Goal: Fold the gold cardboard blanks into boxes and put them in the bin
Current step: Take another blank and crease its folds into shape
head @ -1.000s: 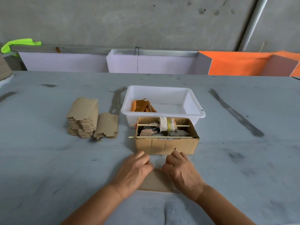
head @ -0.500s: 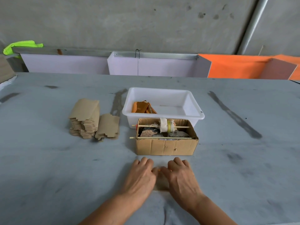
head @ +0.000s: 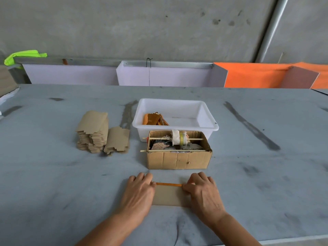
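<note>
Corrugated carton (head: 178, 159), orange sheet (head: 252, 75)

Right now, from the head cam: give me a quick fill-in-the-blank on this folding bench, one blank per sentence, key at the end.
1. The left hand and right hand both press on a flat ____ lying on the table.
2. The white bin stands directly ____ the open cardboard box.
3. The stack of blanks lies to the ____ of the bin.
4. The folded pieces inside the bin are ____ in colour.

Missing words: blank; behind; left; orange
</note>
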